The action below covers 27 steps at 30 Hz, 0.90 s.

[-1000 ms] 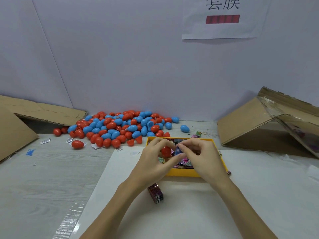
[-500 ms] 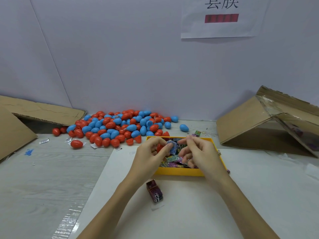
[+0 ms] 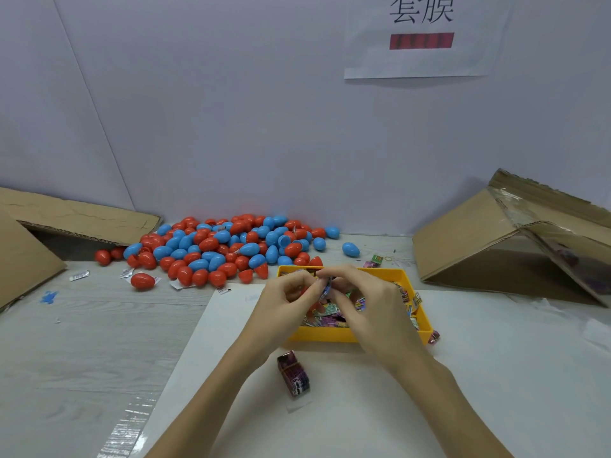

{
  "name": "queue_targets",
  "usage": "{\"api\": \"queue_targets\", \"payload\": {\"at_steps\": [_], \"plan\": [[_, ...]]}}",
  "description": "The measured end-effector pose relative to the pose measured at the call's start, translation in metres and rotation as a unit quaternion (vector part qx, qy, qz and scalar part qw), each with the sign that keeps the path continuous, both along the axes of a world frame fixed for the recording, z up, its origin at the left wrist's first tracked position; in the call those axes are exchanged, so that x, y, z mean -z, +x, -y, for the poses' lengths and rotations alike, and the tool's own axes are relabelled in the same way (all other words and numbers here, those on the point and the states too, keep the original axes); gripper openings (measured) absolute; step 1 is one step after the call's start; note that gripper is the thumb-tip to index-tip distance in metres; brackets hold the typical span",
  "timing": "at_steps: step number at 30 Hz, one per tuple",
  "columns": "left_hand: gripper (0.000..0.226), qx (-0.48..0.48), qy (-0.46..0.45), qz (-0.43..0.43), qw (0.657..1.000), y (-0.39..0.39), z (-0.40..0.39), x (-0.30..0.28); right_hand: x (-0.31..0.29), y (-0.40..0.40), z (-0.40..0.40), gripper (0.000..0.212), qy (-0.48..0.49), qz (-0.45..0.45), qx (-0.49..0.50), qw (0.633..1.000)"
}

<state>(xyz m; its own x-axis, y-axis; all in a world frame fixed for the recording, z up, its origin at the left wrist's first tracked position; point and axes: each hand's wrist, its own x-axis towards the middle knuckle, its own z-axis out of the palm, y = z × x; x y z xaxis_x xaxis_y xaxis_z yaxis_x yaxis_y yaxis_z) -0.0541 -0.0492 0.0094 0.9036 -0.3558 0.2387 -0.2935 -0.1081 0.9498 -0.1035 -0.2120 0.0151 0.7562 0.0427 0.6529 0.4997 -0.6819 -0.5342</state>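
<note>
Item: packet, small, printed, held just above the tray, between both hands. left hand, right hand: each grip clamped on the packet, fingertips pinching. Yellow tray: on white sheet, filled with printed packets. box: on sheet, near tray front. eggs, red and blue: heaped on surface behind

Table: eggs, yellow tray, cardboard
</note>
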Motion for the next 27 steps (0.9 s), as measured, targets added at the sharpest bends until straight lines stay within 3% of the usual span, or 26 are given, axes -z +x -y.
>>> {"api": "queue_targets", "payload": {"at_steps": [17, 21, 27], "plan": [[0.033, 0.039, -0.008, -0.050, 0.998, 0.0011, -0.0053, -0.0030, -0.0027, -0.0023, -0.0049, 0.031, 0.033, -0.009, 0.005, 0.999], [0.050, -0.015, -0.046, -0.049, 0.998, 0.0009, -0.0008, -0.0053, -0.0013, -0.0001, -0.0034, 0.031, 0.060, -0.035, 0.025, 0.997], [0.022, -0.030, -0.011, -0.006, 0.999, 0.0030, -0.0038, -0.0033, 0.0027, 0.0032, 0.0008, 0.030, 0.107, -0.095, 0.048, 0.989]]}}
